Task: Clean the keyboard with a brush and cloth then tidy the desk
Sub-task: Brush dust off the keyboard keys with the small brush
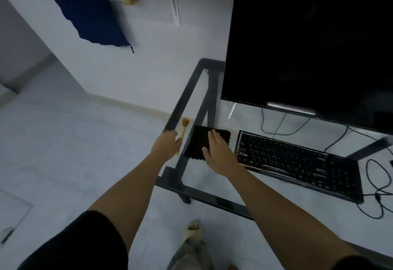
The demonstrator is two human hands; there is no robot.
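Keyboard is lying on the glass surface, below the dark monitor, slightly angled, its near corner sitting close to the front edge.

Head view, the only one. My left hand is closing around the wooden handle of the brush, bristles pointing away from me; fingers curled, gripping. The brush is hanging right at the left edge of the surface. My right hand is lying flat on the folded black cloth, fingers stretched out and spread, pressing rather than gripping; nothing is pinched yet. The cloth is sitting just left of the keyboard, apart from it.

Risks, as I am judging them: the picture is blurring, so my head is likely moving, and aim could suffer. The glass looks slick; the cloth could be sliding under my flat palm instead of lifting. The brush, so near the left rim, could be dropping to the floor if my grip loosens.

Room: open floor to the left; cables are trailing right of the keyboard and could be snagging a sweep. The monitor is crowding the far side.
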